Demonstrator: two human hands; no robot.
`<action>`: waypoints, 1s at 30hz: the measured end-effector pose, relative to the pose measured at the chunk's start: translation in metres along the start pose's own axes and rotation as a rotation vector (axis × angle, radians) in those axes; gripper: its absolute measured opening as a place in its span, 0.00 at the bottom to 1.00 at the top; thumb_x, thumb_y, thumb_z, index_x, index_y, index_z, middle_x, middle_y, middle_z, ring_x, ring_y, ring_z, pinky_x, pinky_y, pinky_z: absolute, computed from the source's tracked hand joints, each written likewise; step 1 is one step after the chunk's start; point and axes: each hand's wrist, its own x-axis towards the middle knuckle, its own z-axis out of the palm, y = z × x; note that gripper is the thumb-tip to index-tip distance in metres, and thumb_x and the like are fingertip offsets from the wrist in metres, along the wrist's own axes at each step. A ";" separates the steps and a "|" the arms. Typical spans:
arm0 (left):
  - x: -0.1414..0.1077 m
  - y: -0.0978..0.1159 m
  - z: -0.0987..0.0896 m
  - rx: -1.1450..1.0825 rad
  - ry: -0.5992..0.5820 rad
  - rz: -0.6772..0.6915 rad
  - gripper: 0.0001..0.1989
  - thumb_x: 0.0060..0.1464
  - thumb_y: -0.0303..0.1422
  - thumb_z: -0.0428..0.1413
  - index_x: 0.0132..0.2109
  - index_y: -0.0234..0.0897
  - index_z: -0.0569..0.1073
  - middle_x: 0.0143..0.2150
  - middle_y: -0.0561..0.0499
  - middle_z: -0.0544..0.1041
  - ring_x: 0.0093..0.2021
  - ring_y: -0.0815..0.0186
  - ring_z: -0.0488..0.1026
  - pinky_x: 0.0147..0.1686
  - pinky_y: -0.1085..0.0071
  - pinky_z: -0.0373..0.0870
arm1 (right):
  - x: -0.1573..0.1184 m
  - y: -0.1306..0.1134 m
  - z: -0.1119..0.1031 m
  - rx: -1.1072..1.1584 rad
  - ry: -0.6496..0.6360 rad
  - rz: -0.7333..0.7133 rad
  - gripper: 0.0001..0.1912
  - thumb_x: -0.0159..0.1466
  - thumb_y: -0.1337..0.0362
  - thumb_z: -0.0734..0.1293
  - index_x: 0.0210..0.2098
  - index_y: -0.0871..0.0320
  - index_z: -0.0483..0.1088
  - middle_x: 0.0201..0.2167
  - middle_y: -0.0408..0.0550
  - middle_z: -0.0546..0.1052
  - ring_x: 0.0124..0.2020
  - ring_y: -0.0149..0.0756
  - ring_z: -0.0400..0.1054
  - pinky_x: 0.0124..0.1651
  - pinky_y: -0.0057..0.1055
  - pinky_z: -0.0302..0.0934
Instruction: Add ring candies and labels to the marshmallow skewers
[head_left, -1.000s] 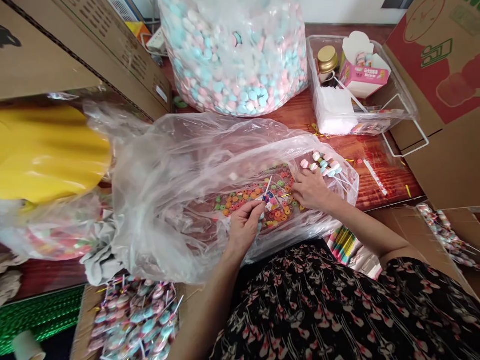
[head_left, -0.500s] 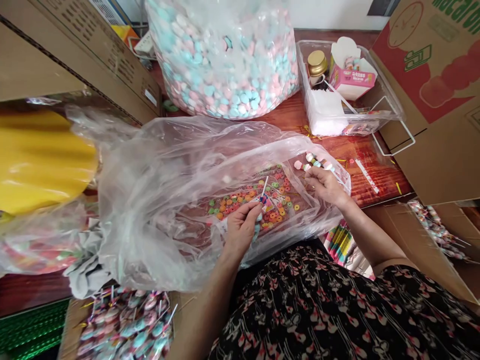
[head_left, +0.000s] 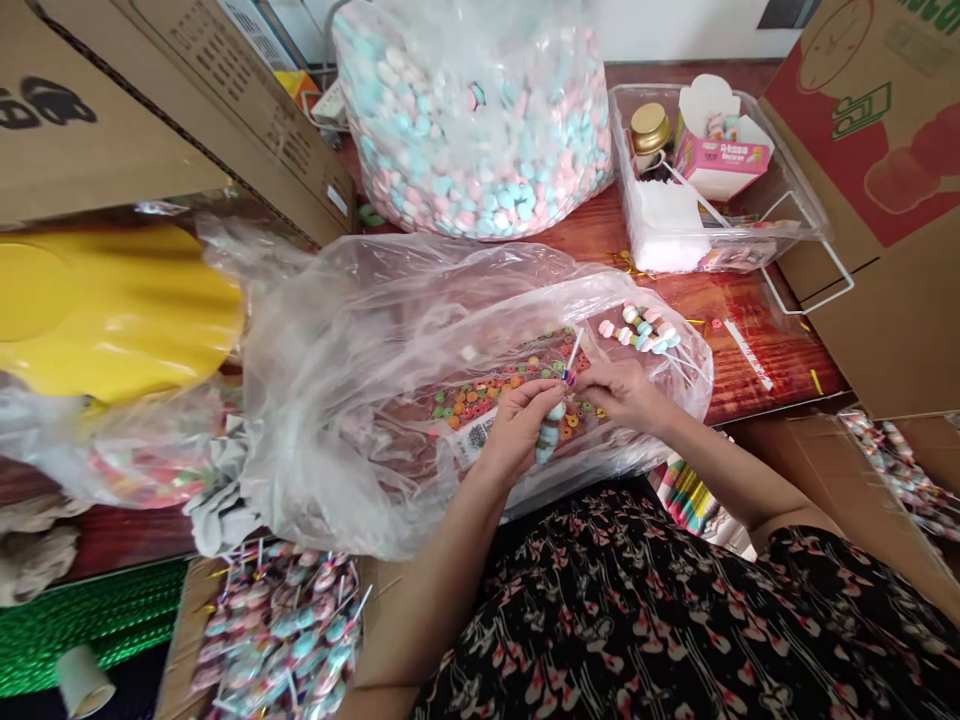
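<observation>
While I watch from afar, the left hand (head_left: 517,430) is clenched around a thin stick (head_left: 574,350), pale candies (head_left: 551,438) strung just below its fingers, and the right hand (head_left: 622,393) pinches the stick nearer its top. Both hands hover over coloured rings (head_left: 480,402) in a clear bag (head_left: 337,440). I judge a slackened pinch could drop the candies there, and a hard twist could snap the stick

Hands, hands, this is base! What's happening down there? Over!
Left hand, right hand: both on pastel candy stick. Clear plastic bag bunched beside them, not blocking.
</observation>
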 end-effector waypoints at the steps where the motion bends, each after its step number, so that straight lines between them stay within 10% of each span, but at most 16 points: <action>1: 0.000 0.001 0.000 0.013 -0.006 0.007 0.17 0.41 0.42 0.68 0.35 0.35 0.79 0.22 0.53 0.75 0.17 0.75 0.66 0.16 0.79 0.62 | 0.000 -0.004 0.005 0.055 -0.014 0.007 0.04 0.63 0.65 0.65 0.32 0.56 0.71 0.28 0.42 0.77 0.29 0.31 0.70 0.35 0.29 0.63; 17: -0.012 -0.010 -0.034 0.076 0.056 0.124 0.12 0.45 0.41 0.66 0.30 0.36 0.79 0.22 0.55 0.72 0.18 0.75 0.62 0.17 0.77 0.59 | 0.001 -0.005 0.033 0.571 -0.172 0.383 0.08 0.57 0.60 0.72 0.33 0.58 0.77 0.26 0.42 0.78 0.26 0.29 0.69 0.30 0.27 0.63; 23: -0.008 -0.013 -0.039 0.128 0.249 0.188 0.12 0.45 0.42 0.65 0.32 0.37 0.81 0.26 0.52 0.77 0.23 0.71 0.67 0.22 0.76 0.64 | -0.003 -0.025 0.031 0.156 0.242 0.133 0.06 0.64 0.62 0.67 0.33 0.52 0.77 0.25 0.43 0.76 0.28 0.35 0.68 0.34 0.35 0.64; 30: -0.009 -0.015 -0.033 -0.040 0.190 0.192 0.11 0.44 0.39 0.66 0.30 0.35 0.78 0.24 0.55 0.73 0.23 0.74 0.65 0.24 0.78 0.64 | 0.017 -0.037 0.058 -0.135 0.043 -0.155 0.16 0.67 0.70 0.60 0.46 0.54 0.78 0.31 0.49 0.80 0.33 0.36 0.71 0.43 0.35 0.65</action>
